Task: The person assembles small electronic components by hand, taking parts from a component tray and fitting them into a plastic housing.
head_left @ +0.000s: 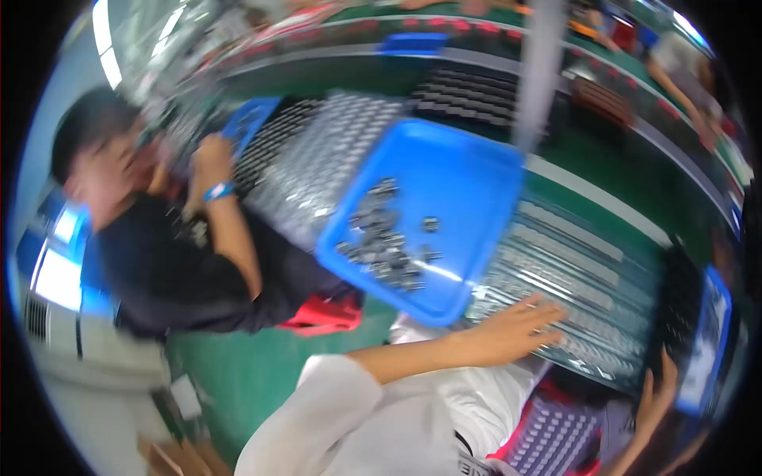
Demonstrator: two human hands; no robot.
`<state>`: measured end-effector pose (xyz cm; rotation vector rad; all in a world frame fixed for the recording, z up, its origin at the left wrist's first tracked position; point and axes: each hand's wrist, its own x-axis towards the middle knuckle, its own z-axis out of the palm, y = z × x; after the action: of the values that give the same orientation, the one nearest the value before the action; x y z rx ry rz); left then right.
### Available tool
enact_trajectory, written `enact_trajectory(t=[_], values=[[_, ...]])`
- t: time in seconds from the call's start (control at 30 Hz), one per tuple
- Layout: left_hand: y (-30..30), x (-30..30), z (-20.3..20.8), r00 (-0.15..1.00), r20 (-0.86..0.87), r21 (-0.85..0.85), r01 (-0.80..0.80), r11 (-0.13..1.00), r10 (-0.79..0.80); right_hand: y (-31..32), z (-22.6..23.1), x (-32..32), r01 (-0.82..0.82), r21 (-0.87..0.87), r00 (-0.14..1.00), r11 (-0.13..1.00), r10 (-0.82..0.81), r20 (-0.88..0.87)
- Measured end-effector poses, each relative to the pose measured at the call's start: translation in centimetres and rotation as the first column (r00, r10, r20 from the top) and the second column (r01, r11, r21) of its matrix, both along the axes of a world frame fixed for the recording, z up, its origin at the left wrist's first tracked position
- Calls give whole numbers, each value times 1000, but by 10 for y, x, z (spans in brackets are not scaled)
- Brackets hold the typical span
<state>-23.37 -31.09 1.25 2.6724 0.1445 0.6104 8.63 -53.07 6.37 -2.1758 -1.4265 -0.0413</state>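
Note:
My left hand [517, 330] reaches over a clear plastic tray [583, 266] with rows of slots, its fingers spread at the tray's near left part. Small pale parts seem to sit in the rows, too blurred to name. By the tray's near right corner is my right hand [657, 390], fingers apart and upward, next to a black slotted tray [679, 305]. I cannot tell whether it touches either tray. Left of the clear tray lies a blue bin [464, 178] with several small metal parts [385, 238] loose in it.
A co-worker in a dark top [190, 262] sits at the left, hands raised. Stacked clear trays [337, 151] and black trays [468, 95] stand beyond the blue bin. A grey post [540, 79] rises behind it. Another blue bin [706, 341] is at the right.

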Motion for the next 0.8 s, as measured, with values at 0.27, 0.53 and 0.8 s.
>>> enact_trajectory(t=[0.27, 0.53, 0.8], values=[[3, -14, 25, 967, -249, -44, -63, 997, 50, 43, -2, -29, 46, 1, 998, 999, -46, 35], [-9, -8, 32, 956, -284, -60, -90, 994, 69, 18, -26, -22, 11, 13, 999, 1000, -10, -42], [-4, -9, 30, 965, -247, -50, -103, 993, 87, 27, -29, -16, -43, -3, 988, 999, 42, -151]])
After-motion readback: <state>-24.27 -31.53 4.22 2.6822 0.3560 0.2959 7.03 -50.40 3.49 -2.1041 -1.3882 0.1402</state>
